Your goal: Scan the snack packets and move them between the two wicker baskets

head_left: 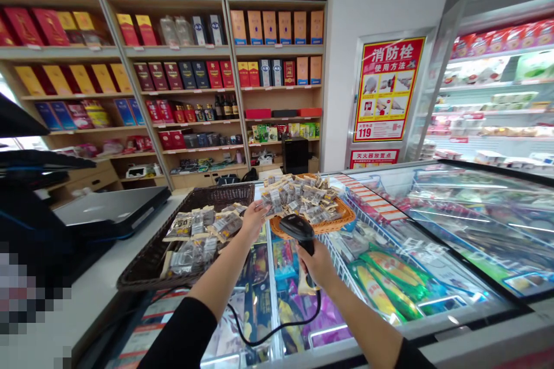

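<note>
My right hand (319,265) is wrapped around the handle of a black barcode scanner (298,227), whose head points away to the left over the near edge of an orange woven basket (346,220). That basket is heaped with small clear-and-beige packets (309,190). At the heap's left side, my left hand (255,218) has its fingers closed on one packet (272,200). Left of this hand lies a dark brown woven basket (142,271) with more of the same packets (190,256) in it. The scanner's black cord (277,328) loops down between my forearms.
Both baskets rest on a glass-topped chest freezer (437,277) full of bagged goods. At left stand a grey counter (97,300), a flat scale-like device (116,210) and dark equipment. Shelves of boxes (186,76) line the back wall; a lit cooler (493,98) is at right.
</note>
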{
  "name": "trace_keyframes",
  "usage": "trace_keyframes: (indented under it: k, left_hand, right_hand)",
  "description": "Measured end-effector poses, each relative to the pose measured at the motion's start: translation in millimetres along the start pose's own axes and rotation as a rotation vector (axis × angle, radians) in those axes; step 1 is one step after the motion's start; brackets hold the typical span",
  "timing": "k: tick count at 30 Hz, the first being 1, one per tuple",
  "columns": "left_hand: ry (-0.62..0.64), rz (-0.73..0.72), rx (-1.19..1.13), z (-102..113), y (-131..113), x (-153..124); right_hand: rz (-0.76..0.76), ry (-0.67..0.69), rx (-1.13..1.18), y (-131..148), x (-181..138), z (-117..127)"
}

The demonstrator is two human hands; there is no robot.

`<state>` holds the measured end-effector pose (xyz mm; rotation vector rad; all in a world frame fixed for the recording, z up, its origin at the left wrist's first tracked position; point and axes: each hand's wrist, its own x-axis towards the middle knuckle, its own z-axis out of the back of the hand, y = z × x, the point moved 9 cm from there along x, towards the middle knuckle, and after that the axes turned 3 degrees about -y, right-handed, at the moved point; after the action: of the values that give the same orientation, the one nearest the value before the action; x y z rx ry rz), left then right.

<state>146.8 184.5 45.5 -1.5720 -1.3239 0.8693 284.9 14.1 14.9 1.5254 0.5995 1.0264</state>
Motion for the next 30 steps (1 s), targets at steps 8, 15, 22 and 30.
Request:
trace_keyframes:
  k: [8, 15, 22, 30]
  left_hand:
    - [0.026, 0.008, 0.006, -4, -2, -4]
    - [0.027, 0.007, -0.001, -5, -1, -4]
    - [0.024, 0.002, -0.003, -2, -1, -3]
    - [0.049, -0.008, 0.012, -3, -2, -4]
  right_hand:
    - [0.015, 0.074, -0.011, 2, -1, -2]
    - [0.056, 0.073, -0.031, 9, -2, -1]
    - [0.102, 0.038, -0.085, 11, -1, 3]
    - [0.100, -0.026, -0.147, 14, -3, 9]
